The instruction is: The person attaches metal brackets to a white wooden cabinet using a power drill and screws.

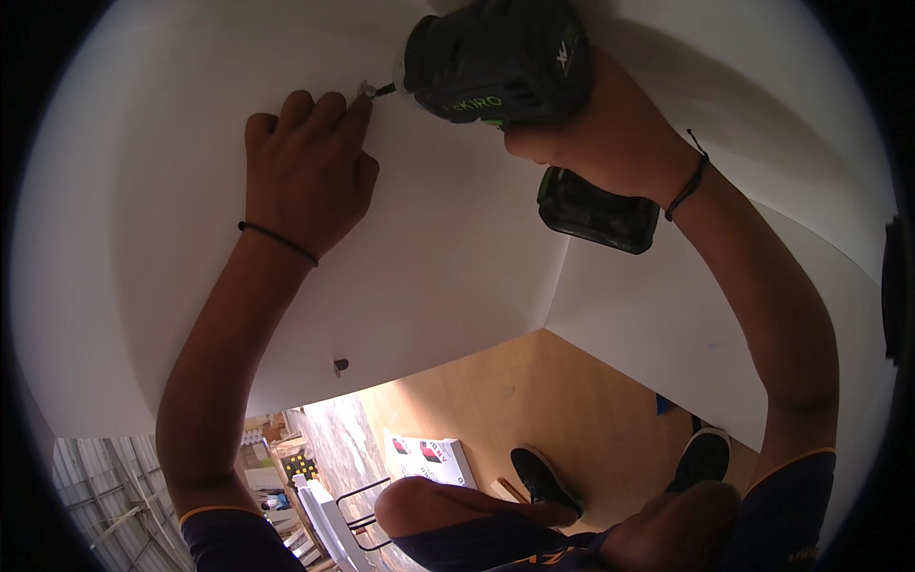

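My right hand point(610, 133) is wrapped round the grip of a black cordless drill driver point(505, 62) with green lettering. Its battery point(596, 210) hangs below my wrist. The bit points left and meets a small metal fitting point(366, 90) on the white panel point(429, 238). Against that same panel rests my left hand point(310, 162), fingers bent, with the index fingertip at the fitting. Whether that fingertip pinches the fitting or only presses on it is hard to make out. Lower on the panel sits another small dark metal fitting point(341, 365).
A second white panel point(667, 315) joins at the right, forming a corner. Below are a wooden floor point(477, 391), my shoes point(545, 481) and a white printed box point(434, 458). Shelving-like clutter point(276, 467) and a corrugated wall point(114, 505) show at the lower left.
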Action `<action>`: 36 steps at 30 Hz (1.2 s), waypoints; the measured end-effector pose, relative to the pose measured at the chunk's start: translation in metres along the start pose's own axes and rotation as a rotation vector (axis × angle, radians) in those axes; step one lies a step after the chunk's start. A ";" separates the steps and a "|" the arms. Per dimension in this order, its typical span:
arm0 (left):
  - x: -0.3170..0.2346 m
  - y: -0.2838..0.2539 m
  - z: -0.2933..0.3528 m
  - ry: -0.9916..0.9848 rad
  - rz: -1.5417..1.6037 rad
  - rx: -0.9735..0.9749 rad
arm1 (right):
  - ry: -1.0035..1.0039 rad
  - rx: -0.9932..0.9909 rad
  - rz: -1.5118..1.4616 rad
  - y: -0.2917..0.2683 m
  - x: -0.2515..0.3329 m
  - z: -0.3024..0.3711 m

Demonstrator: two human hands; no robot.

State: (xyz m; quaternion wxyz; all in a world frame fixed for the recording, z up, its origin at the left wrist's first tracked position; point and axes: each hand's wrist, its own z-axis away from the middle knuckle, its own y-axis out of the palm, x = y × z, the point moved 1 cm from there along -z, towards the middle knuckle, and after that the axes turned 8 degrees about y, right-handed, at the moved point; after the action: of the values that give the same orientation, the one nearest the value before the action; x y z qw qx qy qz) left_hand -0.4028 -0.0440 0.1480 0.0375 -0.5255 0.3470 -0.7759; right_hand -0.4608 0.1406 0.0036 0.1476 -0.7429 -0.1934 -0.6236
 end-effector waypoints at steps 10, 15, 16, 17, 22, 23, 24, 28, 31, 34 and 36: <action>0.001 -0.003 0.001 -0.005 0.001 0.007 | -0.078 -0.069 0.006 0.001 0.000 0.000; 0.001 -0.003 0.001 0.001 0.019 -0.007 | -0.086 -0.048 -0.001 0.002 -0.003 -0.001; 0.000 -0.002 0.000 0.001 0.018 -0.006 | -0.083 -0.054 -0.002 0.002 -0.004 -0.001; 0.000 -0.002 0.000 0.000 0.018 -0.005 | -0.080 -0.060 -0.004 0.003 -0.005 -0.002; 0.001 -0.003 0.001 -0.009 0.035 0.018 | -0.069 -0.060 0.005 0.002 -0.001 -0.001; 0.001 -0.004 0.002 -0.009 0.037 0.015 | -0.061 -0.049 0.004 0.001 0.001 0.000; 0.001 -0.004 0.002 -0.008 0.041 0.010 | -0.053 -0.038 0.004 0.000 0.002 0.000; 0.001 -0.005 0.001 -0.007 0.026 0.012 | -0.062 -0.044 0.004 0.000 0.003 0.001; 0.001 -0.005 0.001 0.000 0.020 -0.005 | -0.069 -0.043 0.017 0.001 0.002 0.000; 0.002 -0.004 0.002 0.002 0.032 -0.019 | -0.076 -0.038 0.025 0.000 0.001 -0.001; 0.001 -0.004 0.001 -0.002 0.032 -0.011 | -0.074 -0.049 0.018 0.000 0.001 0.000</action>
State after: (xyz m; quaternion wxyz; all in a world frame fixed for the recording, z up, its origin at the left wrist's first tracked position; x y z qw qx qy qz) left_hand -0.4012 -0.0416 0.1516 0.0475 -0.5207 0.3597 -0.7728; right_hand -0.4607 0.1406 0.0047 0.1275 -0.7706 -0.1768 -0.5989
